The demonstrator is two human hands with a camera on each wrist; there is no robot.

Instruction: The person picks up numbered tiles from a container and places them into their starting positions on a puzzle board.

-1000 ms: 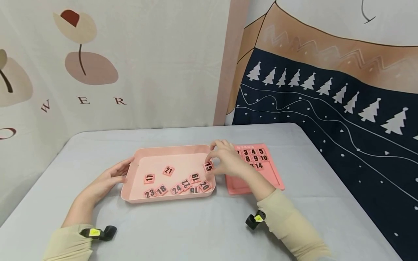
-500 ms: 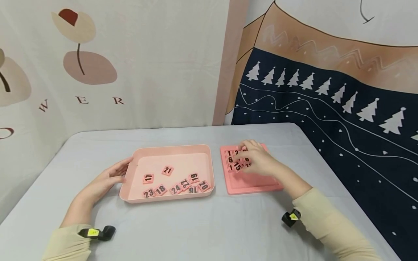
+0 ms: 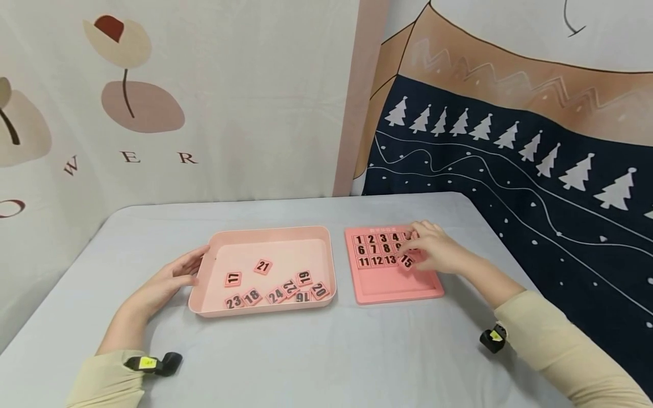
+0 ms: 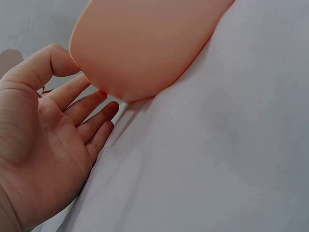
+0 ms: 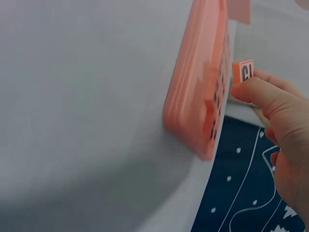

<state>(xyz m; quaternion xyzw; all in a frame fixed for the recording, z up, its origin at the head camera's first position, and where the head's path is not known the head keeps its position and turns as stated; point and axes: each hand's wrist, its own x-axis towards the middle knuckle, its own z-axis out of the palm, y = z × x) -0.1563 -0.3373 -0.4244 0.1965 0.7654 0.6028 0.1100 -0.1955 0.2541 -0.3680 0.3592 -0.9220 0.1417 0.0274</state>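
Note:
In the head view my right hand (image 3: 433,246) pinches a small pink number tile marked 15 (image 3: 406,262) over the pink number board (image 3: 393,289), beside tile 13 (image 3: 390,260). The right wrist view shows this tile (image 5: 245,71) between thumb and fingers, raised off the board (image 5: 188,96). Rows of number tiles fill the board's upper part; my fingers hide some at the right. My left hand (image 3: 165,283) touches the left side of the pale pink tray (image 3: 270,238). In the left wrist view its relaxed fingers (image 4: 79,111) lie along the tray's outer edge (image 4: 140,53).
Several loose tiles lie in the tray, among them 21 (image 3: 263,267), 17 (image 3: 233,279) and 20 (image 3: 319,290). Tray and board stand apart on a table with a pale cloth (image 3: 285,362). Printed curtains (image 3: 255,113) hang behind the table.
My right hand has carried tile 15 from the tray's right end rightward across the board to the third row. The left hand stays at the tray.

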